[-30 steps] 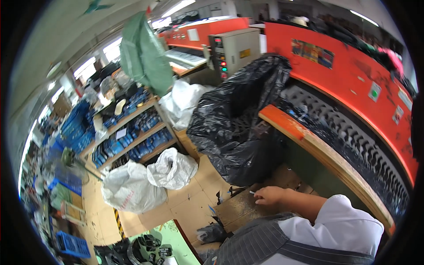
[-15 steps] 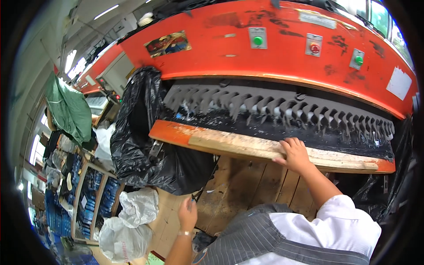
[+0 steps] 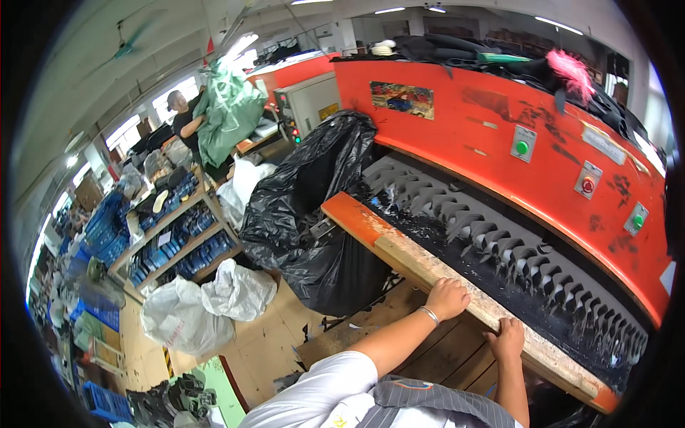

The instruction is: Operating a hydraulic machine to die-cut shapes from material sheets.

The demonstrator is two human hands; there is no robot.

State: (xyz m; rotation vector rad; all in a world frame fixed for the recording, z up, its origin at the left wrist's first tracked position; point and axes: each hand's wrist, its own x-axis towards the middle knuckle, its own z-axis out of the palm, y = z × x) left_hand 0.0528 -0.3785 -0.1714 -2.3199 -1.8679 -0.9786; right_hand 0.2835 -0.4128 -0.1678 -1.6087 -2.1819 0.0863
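Observation:
Both my hands are on the worn wooden rail (image 3: 410, 258) along the front of an orange-red machine. My left hand (image 3: 448, 298), with a bracelet at its wrist, is closed on the rail's near edge. A short way to its right, my right hand (image 3: 508, 337) grips the same edge, fingers over the top and thumb apart. Behind the rail lies a black machine bed (image 3: 457, 246) strewn with scraps. On it rests a grey sheet (image 3: 499, 239) with a row of curved, tongue-like cut shapes.
The orange-red front panel (image 3: 457, 118) carries green and red push buttons. A large black plastic bag (image 3: 307, 214) hangs at the rail's left end. White sacks (image 3: 187, 314) stand on the floor beside a shelf (image 3: 193, 235) of blue items. Farther back, a person (image 3: 187, 121) handles a green sack (image 3: 230, 118).
My left hand has come up from beside my body onto the rail. My right hand stays on the rail. The view has swung left, bringing the person with the green sack into sight.

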